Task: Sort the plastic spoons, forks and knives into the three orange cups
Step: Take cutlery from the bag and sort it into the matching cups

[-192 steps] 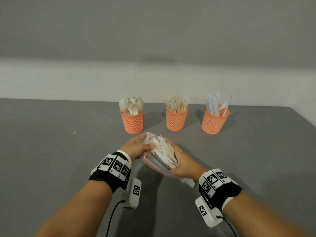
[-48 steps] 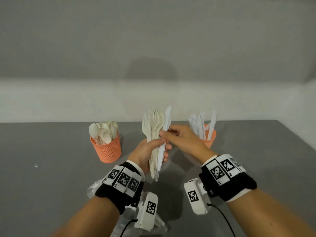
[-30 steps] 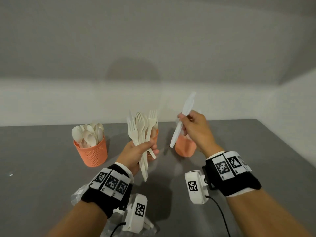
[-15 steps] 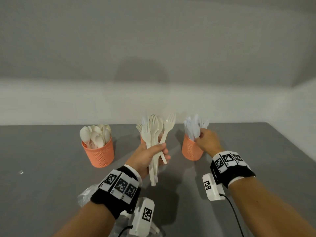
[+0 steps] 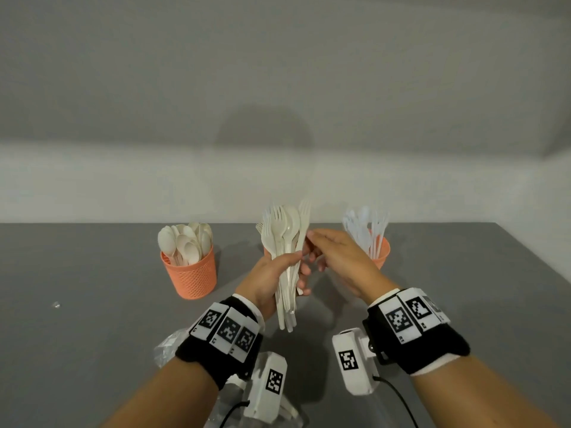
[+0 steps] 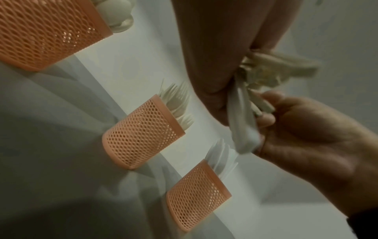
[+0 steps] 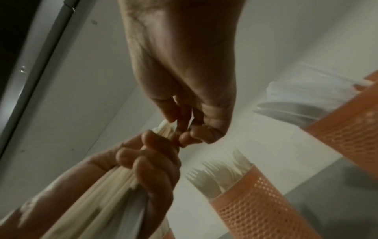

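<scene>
Head view
Counter (image 5: 92,304): grey, matt; its far edge meets a pale wall (image 5: 278,72) with a lighter band along the bottom.
Spoon cup (image 5: 191,273): orange mesh, far left, packed with cream spoons (image 5: 185,242).
Knife cup (image 5: 381,251): orange mesh, far right, holds white knives (image 5: 364,227); partly behind the right hand.
Fork cup: almost wholly hidden behind the held cutlery.
Bundle (image 5: 285,257): cream forks and at least one spoon, held upright, heads up, above the counter in front of the middle cup.
Left hand (image 5: 272,279): closed round the bundle's handles.
Right hand (image 5: 340,261): fingertips at the bundle's right edge, touching one fork (image 5: 304,223).
Plastic bag (image 5: 168,350): clear, crumpled, on the near counter under the left forearm.
Speck (image 5: 56,305): small, clear, on the counter at left.

Left wrist view
Fork cup (image 6: 141,132): shown in full here, cream forks (image 6: 180,103) standing in it, between the spoon cup (image 6: 47,32) and the knife cup (image 6: 196,194).
Right hand (image 6: 306,142): fingers curled, tips on the bundle (image 6: 266,76); blurred.

Right wrist view
Right hand (image 7: 184,80): thumb and fingers pinch the handles just above the left hand (image 7: 151,165).
Left hand: fingers wrapped round the bundle (image 7: 106,194).
Fork cup (image 7: 255,202): near right, tines showing.
Knife cup (image 7: 351,116): far right, blades fanned leftwards.
</scene>
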A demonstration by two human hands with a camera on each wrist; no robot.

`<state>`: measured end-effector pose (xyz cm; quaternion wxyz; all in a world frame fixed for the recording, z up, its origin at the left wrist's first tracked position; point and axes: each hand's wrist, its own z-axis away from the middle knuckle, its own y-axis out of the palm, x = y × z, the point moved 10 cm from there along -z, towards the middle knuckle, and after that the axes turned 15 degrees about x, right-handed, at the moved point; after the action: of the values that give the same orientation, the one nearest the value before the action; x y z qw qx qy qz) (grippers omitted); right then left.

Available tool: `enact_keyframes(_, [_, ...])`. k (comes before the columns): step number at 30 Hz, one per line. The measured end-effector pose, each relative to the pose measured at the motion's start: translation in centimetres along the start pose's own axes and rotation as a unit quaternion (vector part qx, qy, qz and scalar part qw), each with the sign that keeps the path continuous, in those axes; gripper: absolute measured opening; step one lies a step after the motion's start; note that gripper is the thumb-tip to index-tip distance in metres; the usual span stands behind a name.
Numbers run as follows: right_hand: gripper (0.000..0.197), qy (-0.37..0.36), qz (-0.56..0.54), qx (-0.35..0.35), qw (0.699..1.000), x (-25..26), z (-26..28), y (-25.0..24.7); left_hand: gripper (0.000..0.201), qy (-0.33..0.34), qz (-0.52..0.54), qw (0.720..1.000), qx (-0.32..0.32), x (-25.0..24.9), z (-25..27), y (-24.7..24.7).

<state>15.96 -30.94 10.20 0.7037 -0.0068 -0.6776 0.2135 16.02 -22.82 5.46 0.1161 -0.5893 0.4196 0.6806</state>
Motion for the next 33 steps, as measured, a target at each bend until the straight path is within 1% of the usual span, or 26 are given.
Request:
enact_keyframes(2, [0.028, -0.004, -0.044, -0.003, 0.999, 0.2, 0.1, 0.7, 0.016, 0.01, -0.011, 1.0, -0.015, -0.2, 0.3, -0.4])
enact_keyframes(3, [0.024, -0.007, -0.039, -0.015, 0.999, 0.3, 0.2, 0.8, 0.013, 0.018, -0.023, 0.999, -0.035, -0.5, 0.6, -0.8])
enact_keyframes(4, [0.024, -0.011, -0.01, -0.03, 0.999, 0.7, 0.3, 0.9, 0.009, 0.031, -0.045, 0.996, -0.064, -0.9, 0.8, -1.2])
enact_keyframes(5, [0.027, -0.015, 0.025, -0.038, 0.999, 1.0, 0.4, 1.2, 0.008, 0.05, -0.082, 0.991, -0.098, -1.3, 1.0, -1.6])
enact_keyframes(7, [0.039, -0.023, 0.06, -0.025, 0.998, 1.5, 0.4, 2.5, 0.013, 0.082, -0.203, 0.961, -0.166, -2.6, 1.4, -2.2])
enact_keyframes(8, [0.04, -0.024, 0.056, -0.012, 0.998, 1.7, 0.4, 3.3, 0.016, 0.093, -0.273, 0.938, -0.192, -3.3, 1.5, -2.0])
enact_keyframes(9, [0.039, -0.027, 0.055, -0.006, 0.998, 2.0, 0.4, 3.9, 0.018, 0.096, -0.34, 0.913, -0.202, -3.9, 1.4, -1.5])
enact_keyframes(10, [0.037, -0.03, 0.055, -0.013, 0.998, 1.9, 0.1, 4.1, 0.021, 0.085, -0.395, 0.892, -0.203, -4.1, 1.4, -1.0])
enact_keyframes(11, [0.035, -0.029, 0.045, -0.026, 0.998, 1.7, -0.1, 4.0, 0.025, 0.065, -0.434, 0.876, -0.2, -4.1, 1.3, -0.6])
enact_keyframes(12, [0.036, -0.02, 0.021, -0.04, 0.999, 1.2, -0.3, 3.7, 0.031, 0.045, -0.452, 0.868, -0.199, -4.0, 1.4, -0.5])
enact_keyframes(13, [0.036, -0.006, -0.018, -0.048, 0.999, 0.5, -0.5, 3.5, 0.04, 0.033, -0.451, 0.87, -0.197, -3.8, 1.5, -0.6])
enact_keyframes(14, [0.036, 0.006, -0.058, -0.045, 0.997, -0.2, -0.7, 3.5, 0.046, 0.024, -0.431, 0.881, -0.192, -3.6, 1.6, -0.8])
enact_keyframes(15, [0.035, 0.015, -0.09, -0.031, 0.995, -0.9, -1.0, 3.6, 0.049, 0.023, -0.395, 0.9, -0.18, -3.3, 1.7, -1.0])
enact_keyframes(17, [0.033, 0.018, -0.129, 0.008, 0.991, -1.4, -1.1, 4.0, 0.048, 0.015, -0.297, 0.946, -0.131, -2.5, 1.5, -1.2])
enact_keyframes(19, [0.033, 0.016, -0.181, 0.044, 0.982, -1.7, -1.2, 4.3, 0.048, -0.001, -0.211, 0.975, -0.072, -1.7, 1.3, -0.8])
enact_keyframes(20, [0.033, 0.013, -0.197, 0.065, 0.978, -1.7, -1.2, 4.5, 0.048, -0.011, -0.177, 0.983, -0.046, -1.5, 1.3, -0.6])
enact_keyframes(22, [0.027, 0.013, -0.204, 0.114, 0.972, -1.5, -1.1, 5.0, 0.044, -0.032, -0.12, 0.992, 0.004, -1.0, 1.1, 0.1])
enact_keyframes(24, [0.023, 0.021, -0.197, 0.151, 0.969, -1.4, -0.9, 5.4, 0.042, -0.053, -0.105, 0.992, 0.047, -0.8, 1.1, 1.0])
enact_keyframes(27, [0.034, 0.028, -0.185, 0.179, 0.966, -1.4, -0.8, 5.5, 0.047, -0.066, -0.109, 0.989, 0.073, -0.6, 0.8, 1.4])
enact_keyframes(28, [0.035, 0.032, -0.179, 0.185, 0.966, -1.4, -0.8, 5.6, 0.042, -0.071, -0.104, 0.989, 0.077, -0.4, 0.7, 1.4])
enact_keyframes(30, [0.033, 0.037, -0.167, 0.195, 0.966, -1.5, -0.7, 5.6, 0.016, -0.077, -0.08, 0.991, 0.075, 0.2, 0.7, 1.2])
enact_keyframes(31, [0.033, 0.039, -0.154, 0.194, 0.968, -1.5, -0.8, 5.5, 0.009, -0.082, -0.057, 0.993, 0.07, 0.4, 0.8, 1.1])
enact_keyframes(33, [0.037, 0.048, -0.106, 0.161, 0.98, -1.7, -1.0, 4.7, 0.007, -0.073, -0.034, 0.996, 0.048, 0.7, 0.8, 0.7])
